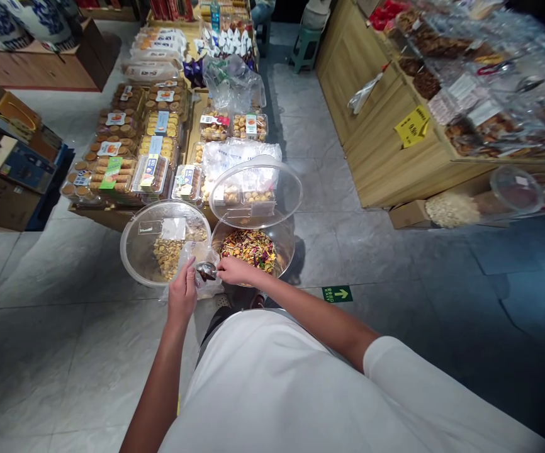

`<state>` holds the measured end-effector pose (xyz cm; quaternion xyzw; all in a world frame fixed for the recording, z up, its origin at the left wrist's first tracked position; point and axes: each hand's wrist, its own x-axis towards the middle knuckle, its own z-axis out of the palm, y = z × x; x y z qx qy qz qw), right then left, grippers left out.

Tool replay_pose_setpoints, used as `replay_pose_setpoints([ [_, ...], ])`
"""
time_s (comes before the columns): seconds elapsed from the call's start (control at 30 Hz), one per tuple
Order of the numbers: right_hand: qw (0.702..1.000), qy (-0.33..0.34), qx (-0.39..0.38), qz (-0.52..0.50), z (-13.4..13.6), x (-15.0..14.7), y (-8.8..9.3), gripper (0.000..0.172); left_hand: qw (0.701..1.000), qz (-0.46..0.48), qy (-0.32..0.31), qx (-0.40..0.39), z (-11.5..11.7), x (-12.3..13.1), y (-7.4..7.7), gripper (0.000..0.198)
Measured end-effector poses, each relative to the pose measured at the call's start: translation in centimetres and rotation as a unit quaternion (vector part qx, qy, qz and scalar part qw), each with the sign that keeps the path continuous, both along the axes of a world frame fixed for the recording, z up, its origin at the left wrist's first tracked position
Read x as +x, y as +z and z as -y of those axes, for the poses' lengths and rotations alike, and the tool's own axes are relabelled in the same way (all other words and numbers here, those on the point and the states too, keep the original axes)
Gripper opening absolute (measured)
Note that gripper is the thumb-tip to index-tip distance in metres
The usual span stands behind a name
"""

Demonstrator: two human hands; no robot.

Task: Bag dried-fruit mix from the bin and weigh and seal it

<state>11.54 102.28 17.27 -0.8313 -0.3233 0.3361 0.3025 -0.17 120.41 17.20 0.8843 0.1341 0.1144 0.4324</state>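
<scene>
A clear plastic bag (210,289) hangs from my left hand (182,290), whose fingers are closed on its edge. My right hand (235,270) grips the handle of a metal scoop (206,271), and the scoop's bowl is at the bag's mouth. What lies in the scoop is too small to make out. Just beyond my right hand stands a clear tub (287,246) of colourful mixed dried pieces (248,249), its round transparent lid (256,217) tilted up behind it. Left of it, a covered tub (133,258) holds tan pieces.
Behind the tubs, a low display carries several clear boxes of biscuits (152,173) and crumpled plastic sheeting (239,157). Cartons (8,195) stand at the left. A wooden counter (376,145) with bagged goods runs along the right. Grey tiled floor (348,245) lies between.
</scene>
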Motion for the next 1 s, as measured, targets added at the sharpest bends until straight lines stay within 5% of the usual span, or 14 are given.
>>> replay_pose_setpoints([
  [0.27,0.993,-0.009,-0.002,0.117,2.0,-0.2,-0.7,0.019,1.000,-0.001,0.000,-0.017,0.6,0.0,0.1,0.056],
  [0.5,0.984,-0.169,-0.016,0.050,9.2,1.3,-1.5,0.032,1.000,-0.014,0.025,-0.009,0.4,0.3,-0.4,0.058],
  [0.67,0.955,-0.269,-0.120,0.030,13.4,2.5,-5.0,0.037,0.999,-0.023,0.048,-0.005,0.1,0.0,-0.9,0.058],
  [0.83,0.950,-0.211,-0.229,0.005,10.8,3.5,-10.7,0.031,0.998,-0.032,0.062,0.008,0.0,-0.5,-1.2,0.060],
  [1.0,0.959,-0.145,-0.243,-0.017,5.6,4.3,-14.7,0.035,0.996,-0.055,0.067,0.019,0.0,-1.2,-0.8,0.058],
])
